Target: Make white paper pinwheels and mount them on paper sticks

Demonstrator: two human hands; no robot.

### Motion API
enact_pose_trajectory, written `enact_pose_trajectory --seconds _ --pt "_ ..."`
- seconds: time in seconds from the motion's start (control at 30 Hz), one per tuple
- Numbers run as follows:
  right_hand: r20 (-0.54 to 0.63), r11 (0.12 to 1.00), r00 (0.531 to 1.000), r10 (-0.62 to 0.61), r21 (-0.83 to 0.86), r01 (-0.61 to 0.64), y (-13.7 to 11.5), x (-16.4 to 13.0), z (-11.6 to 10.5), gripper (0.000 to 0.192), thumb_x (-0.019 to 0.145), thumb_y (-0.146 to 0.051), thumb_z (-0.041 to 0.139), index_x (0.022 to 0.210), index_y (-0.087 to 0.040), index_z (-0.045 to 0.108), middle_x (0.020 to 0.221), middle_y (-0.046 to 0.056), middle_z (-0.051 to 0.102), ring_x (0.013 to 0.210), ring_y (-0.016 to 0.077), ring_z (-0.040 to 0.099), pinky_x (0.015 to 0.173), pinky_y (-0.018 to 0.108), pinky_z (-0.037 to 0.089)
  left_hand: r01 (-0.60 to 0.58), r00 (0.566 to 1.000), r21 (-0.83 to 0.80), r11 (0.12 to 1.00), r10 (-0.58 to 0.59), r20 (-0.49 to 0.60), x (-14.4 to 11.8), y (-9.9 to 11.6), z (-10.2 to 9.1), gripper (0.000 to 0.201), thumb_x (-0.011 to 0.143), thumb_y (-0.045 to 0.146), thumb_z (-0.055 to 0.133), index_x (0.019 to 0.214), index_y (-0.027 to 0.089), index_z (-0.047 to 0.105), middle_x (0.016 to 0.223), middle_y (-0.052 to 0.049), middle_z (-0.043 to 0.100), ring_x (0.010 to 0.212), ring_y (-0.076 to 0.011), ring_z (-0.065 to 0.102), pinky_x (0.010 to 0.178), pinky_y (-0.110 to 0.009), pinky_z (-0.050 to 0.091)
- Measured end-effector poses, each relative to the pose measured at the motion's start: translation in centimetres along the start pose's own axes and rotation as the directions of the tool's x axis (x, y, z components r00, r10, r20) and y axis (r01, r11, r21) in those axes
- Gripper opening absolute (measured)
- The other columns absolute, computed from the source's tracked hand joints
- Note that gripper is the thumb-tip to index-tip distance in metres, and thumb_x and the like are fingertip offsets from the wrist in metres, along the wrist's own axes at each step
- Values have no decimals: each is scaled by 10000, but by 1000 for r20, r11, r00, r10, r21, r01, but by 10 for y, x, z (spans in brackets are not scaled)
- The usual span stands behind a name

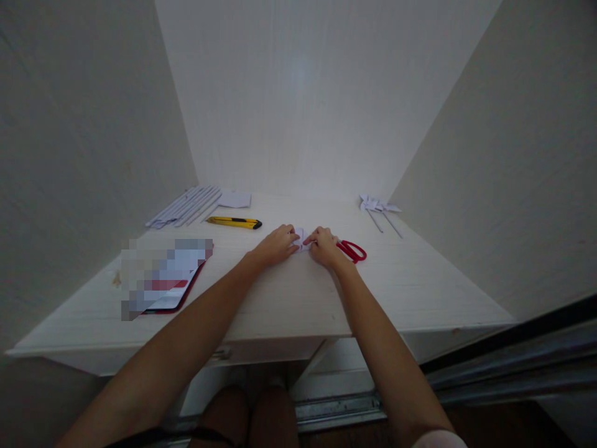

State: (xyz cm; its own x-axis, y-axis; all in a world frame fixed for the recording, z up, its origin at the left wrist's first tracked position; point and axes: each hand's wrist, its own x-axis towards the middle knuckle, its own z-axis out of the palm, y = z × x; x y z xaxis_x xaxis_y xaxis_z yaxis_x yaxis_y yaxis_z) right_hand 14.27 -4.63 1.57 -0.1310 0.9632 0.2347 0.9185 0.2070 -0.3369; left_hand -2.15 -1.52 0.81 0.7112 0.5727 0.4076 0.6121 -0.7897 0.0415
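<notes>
Pale panels wall in a whitish worktop (420, 292) on three sides. At its left lie a red-edged device (186, 292), a fan of thin white sticks (186, 208), flat white paper (236, 199) and a yellow cutter (234, 223). Next comes the left hand (278, 245), its grip half curled, fingertips on the left side of the small paper piece (302, 234) at the worktop's middle. That piece should be feather-light, flexible and quick to crease or tear — best held flat near its edges, since it could skid on a smooth surface. It looks white and roughly rectangular, with faint lines too small to read. On its right side rests the right hand (325, 246), grip bent, fingers on the paper; whether either grip pinches or merely presses, I cannot tell. Beside it lie red-handled scissors (353, 251), then folded-paper pinwheels (373, 203) farther back.
</notes>
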Motion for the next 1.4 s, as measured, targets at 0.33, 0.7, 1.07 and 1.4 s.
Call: enact_pose_trajectory --seconds 0.33,0.7,1.07,1.4 --pt "-25 995 995 -97 -30 97 3 -1 3 310 746 -65 376 835 -196 642 992 87 510 1002 238 393 825 411 285 10 1000 -24 1000 -9 14 0 1 -3 286 827 265 437 993 102 603 961 -111 527 923 -195 480 833 -324 393" --pt "-237 996 970 -55 59 71 9 2 -3 320 718 -61 360 921 -169 582 947 84 503 938 192 444 815 340 309 16 1000 -127 992 -13 19 -1 -2 -5 297 792 161 414 1034 105 578 1008 -105 519 945 -176 509 871 -299 405" --pt "-184 997 983 -8 69 21 20 10 6 288 821 -178 373 983 -144 609 917 95 624 836 154 529 792 268 361 182 973 -367 912 -220 -65 3 -10 0 330 722 102 424 1004 114 595 989 -93 592 868 -148 566 799 -282 466" --pt "-107 995 993 -45 85 54 25 9 3 210 759 -181 476 872 -156 652 829 62 628 739 136 523 714 251 384 349 918 -170 921 -373 -136 5 -11 -5 317 813 232 365 819 105 656 757 -86 605 729 -171 542 711 -306 424"
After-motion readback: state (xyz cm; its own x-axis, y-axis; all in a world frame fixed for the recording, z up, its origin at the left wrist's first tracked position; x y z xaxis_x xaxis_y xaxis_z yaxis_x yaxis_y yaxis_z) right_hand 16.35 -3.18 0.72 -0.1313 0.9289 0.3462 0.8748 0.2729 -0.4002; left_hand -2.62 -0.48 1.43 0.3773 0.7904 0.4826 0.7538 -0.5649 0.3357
